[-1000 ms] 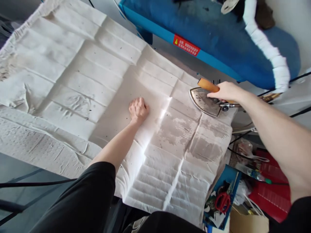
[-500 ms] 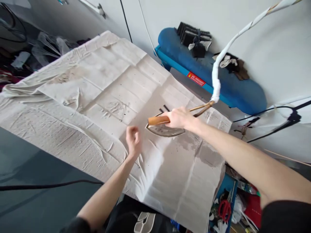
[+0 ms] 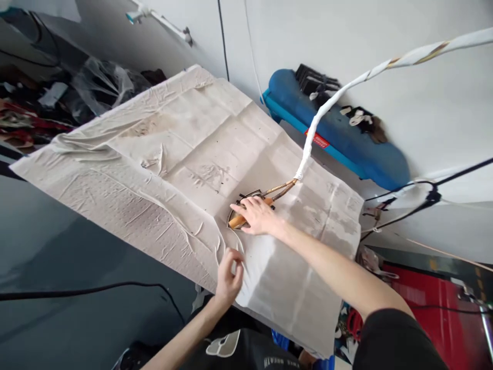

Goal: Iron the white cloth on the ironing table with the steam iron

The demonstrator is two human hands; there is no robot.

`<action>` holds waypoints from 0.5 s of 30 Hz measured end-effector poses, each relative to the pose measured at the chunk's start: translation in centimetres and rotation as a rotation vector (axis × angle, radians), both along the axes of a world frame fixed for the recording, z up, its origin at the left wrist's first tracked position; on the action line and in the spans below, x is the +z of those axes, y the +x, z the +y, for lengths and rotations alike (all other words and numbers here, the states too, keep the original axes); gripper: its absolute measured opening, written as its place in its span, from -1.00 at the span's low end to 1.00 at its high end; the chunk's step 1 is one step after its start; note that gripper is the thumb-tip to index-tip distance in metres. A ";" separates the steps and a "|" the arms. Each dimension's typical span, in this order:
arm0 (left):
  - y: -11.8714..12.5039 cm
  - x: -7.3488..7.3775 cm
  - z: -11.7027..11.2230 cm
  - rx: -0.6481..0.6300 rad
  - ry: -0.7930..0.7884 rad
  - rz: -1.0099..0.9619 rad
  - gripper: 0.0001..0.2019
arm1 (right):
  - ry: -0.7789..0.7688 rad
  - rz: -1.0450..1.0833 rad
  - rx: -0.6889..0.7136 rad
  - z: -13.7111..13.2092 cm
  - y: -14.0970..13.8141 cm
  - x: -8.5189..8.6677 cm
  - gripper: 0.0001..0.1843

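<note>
A steam iron (image 3: 235, 221) with a wooden handle rests on the cream cloth of the ironing table (image 3: 281, 277). Over its handle lies my right hand (image 3: 259, 215), thumb on the near side and fingers on the far side, loosely around it. Two ribbed hoses run from the iron into a white-wrapped cord (image 3: 308, 149). Closer to me, my left hand (image 3: 230, 277) is curled with thumb and fingers together, above the table's near edge, and I see nothing in it. Dark small parts show around the iron's far side, partly hidden by my hand.
Behind the table stands a blue padded sleeve board (image 3: 346, 128) with bundles of dark cloth pieces (image 3: 318, 82) on it. Black cables (image 3: 435, 192) hang at the right. A red surface (image 3: 435, 313) is at lower right. Plastic wrap and fabrics (image 3: 102, 85) lie at far left.
The iron has turned and moved slightly nearer me, and my right hand's fingers are more spread on its handle. My left hand has drawn back toward the near edge. The view has shifted.
</note>
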State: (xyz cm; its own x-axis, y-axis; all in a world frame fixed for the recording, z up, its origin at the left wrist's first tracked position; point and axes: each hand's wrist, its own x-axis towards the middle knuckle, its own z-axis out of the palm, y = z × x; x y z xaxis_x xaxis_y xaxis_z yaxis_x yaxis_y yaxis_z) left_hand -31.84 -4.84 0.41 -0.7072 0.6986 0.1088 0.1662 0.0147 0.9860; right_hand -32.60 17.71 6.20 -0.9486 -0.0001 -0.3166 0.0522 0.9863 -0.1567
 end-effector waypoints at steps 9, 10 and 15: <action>13.4 12.6 3.6 -0.731 0.520 -0.114 -0.75 | -0.611 0.626 -1.125 -13.1 26.7 10.2 -0.60; 15.6 14.2 3.9 -0.830 0.579 -0.171 -0.75 | -0.578 0.704 -1.280 -15.6 30.5 10.3 -0.61; 30.1 21.1 3.0 -1.326 0.811 -0.264 -0.79 | -0.226 1.018 -1.841 -29.1 44.0 8.1 -0.69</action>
State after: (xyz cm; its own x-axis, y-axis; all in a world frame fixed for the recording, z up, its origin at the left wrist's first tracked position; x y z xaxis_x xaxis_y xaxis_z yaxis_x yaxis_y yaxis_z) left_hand -1.79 -1.82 21.48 0.2778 0.6312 0.7241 -0.5398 -0.5209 0.6612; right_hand 11.40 -11.35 14.27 0.3002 0.9522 0.0571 0.5443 -0.1218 -0.8300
